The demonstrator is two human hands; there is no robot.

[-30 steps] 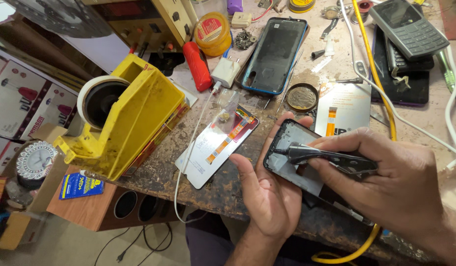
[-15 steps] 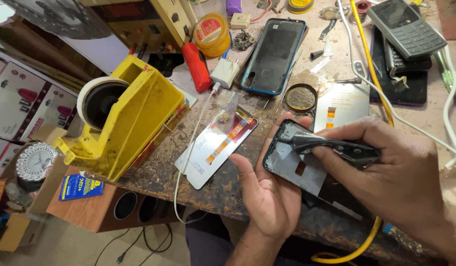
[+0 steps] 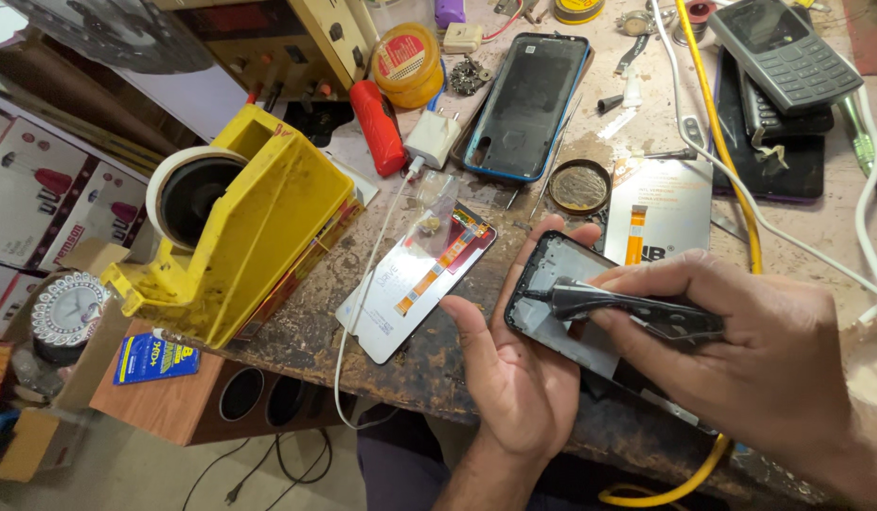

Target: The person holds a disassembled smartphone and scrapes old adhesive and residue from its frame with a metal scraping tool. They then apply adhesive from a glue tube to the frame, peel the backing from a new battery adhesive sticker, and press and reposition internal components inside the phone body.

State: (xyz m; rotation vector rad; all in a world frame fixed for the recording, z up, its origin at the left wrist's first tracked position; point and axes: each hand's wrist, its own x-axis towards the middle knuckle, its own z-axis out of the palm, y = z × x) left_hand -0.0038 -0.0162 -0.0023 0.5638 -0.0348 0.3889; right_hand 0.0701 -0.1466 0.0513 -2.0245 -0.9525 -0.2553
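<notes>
sliding black tool (image 3: pixel 637 308) leftward across phone frame (image 3: pixel 563 308).

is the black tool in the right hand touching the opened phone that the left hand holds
Yes, the black tool gripped by the right hand has its tip on the opened phone cradled in the left hand.

Lower part of the phone frame (image 3: pixel 561 293) hidden under the right hand (image 3: pixel 770 369). Rear end of the black tool (image 3: pixel 637 308) covered by fingers. Right forearm cut off at the edge. Yellow cable (image 3: pixel 713 123) partly hidden behind the hand. Tool tip contact too small to tell.
</notes>
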